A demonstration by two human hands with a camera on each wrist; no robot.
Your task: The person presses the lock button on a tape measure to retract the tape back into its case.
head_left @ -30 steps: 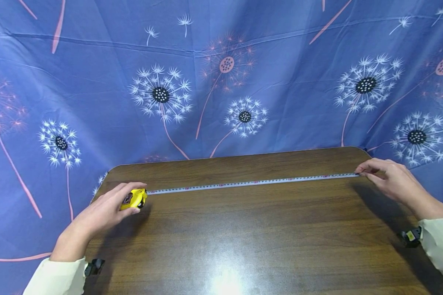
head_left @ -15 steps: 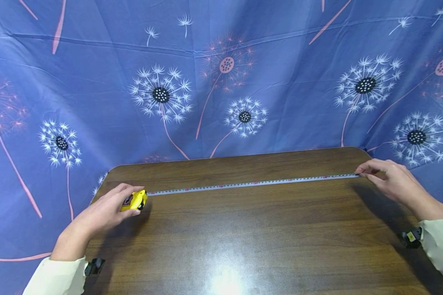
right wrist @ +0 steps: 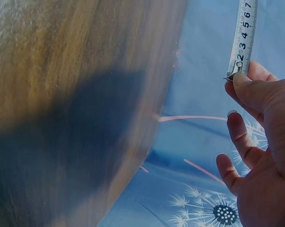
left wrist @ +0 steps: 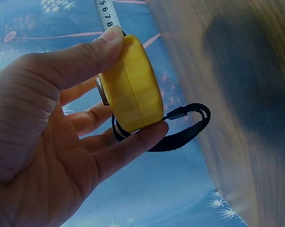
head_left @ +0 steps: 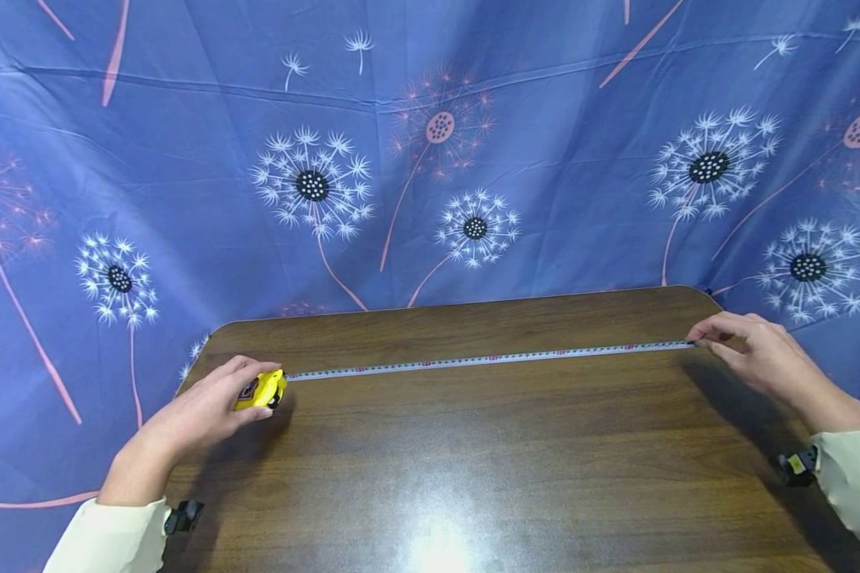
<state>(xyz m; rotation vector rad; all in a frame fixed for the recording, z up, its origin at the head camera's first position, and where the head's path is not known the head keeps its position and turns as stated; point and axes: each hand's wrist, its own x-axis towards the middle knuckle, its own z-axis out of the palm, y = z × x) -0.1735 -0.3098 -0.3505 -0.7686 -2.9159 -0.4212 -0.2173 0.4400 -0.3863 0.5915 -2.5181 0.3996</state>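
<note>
A yellow tape measure [head_left: 263,390] is gripped by my left hand [head_left: 204,406], above the table's left part. In the left wrist view the thumb and fingers hold the yellow case [left wrist: 133,80], and a black wrist strap [left wrist: 180,137] loops out behind it. From the case a white blade [head_left: 459,362] stretches straight across to the right. My right hand [head_left: 774,358] pinches the blade's metal end hook [right wrist: 233,75] between thumb and forefinger; its other fingers are held loosely away in the right wrist view.
Below the tape lies a brown wooden table [head_left: 437,446] with rounded far corners. Behind it hangs a blue cloth [head_left: 545,159] printed with dandelions. Both wrists carry small black cameras, and dark shadows of the hands fall on the wood.
The right hand and its end of the blade have shifted very slightly left and toward the near side. My left hand has hardly moved; the tape stays stretched.
</note>
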